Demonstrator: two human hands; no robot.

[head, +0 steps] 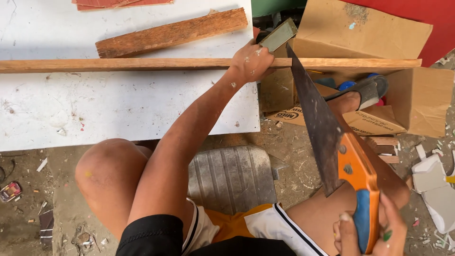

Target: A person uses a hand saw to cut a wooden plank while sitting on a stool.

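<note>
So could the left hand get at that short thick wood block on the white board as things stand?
Probably yes: the left hand presses the long strip, and the block lies just beyond with nothing between.

A short reddish wood block (171,32) lies on the white board (118,109) toward eleven o'clock. Cardboard boxes (365,33) crowd the two o'clock corner, a red sheet (438,23) behind them. A ribbed metal sheet (231,178) rests at six o'clock on the dirt floor.
</note>
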